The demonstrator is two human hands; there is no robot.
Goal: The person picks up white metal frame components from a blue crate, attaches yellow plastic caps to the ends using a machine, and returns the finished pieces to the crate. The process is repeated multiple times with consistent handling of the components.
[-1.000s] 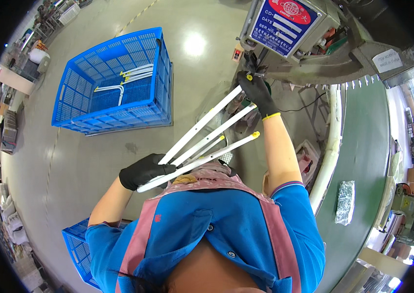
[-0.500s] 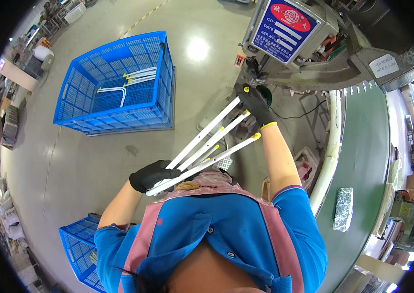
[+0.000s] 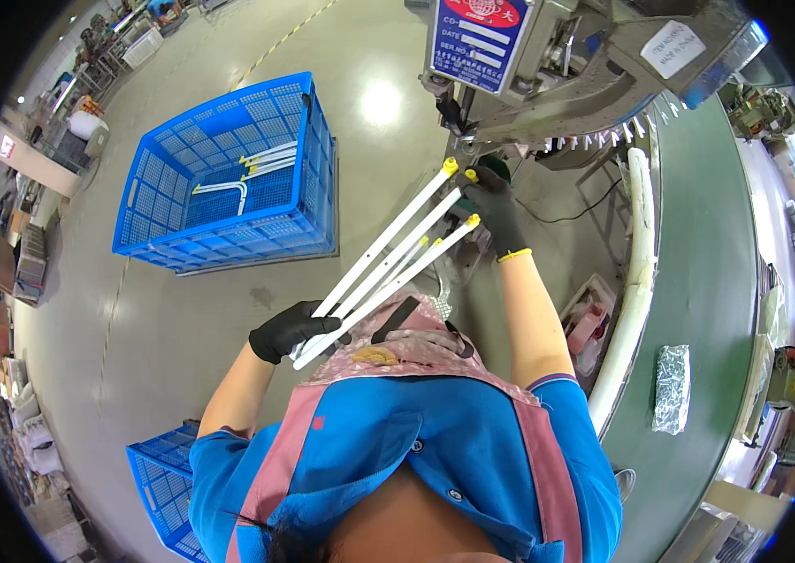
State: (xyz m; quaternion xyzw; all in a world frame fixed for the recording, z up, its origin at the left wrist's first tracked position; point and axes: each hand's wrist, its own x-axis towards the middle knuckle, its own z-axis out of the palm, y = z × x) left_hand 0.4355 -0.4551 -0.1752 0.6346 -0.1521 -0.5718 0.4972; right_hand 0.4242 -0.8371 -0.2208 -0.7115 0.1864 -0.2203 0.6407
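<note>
My left hand, in a black glove, is closed around the lower ends of several white tubes with yellow end pieces. The tubes fan out up and to the right in front of my apron. Its outermost white tube stands free of my right hand at its yellow tip. My right hand, also black-gloved, has its fingers at the yellow end of the white tube beside it and seems to pinch it. A lower white tube ends just left of my right wrist. Shorter yellow tips show between the long tubes.
A grey metal machine stands just beyond my right hand. A large blue crate with white tubes inside sits at the far left. Another blue crate is near my left elbow. A green work surface with a clear-wrapped packet runs along the right.
My right hand has shifted from the outermost tube's yellow end to that of the tube beside it. My left hand keeps its hold. The view has turned slightly, moving the machine leftward.
</note>
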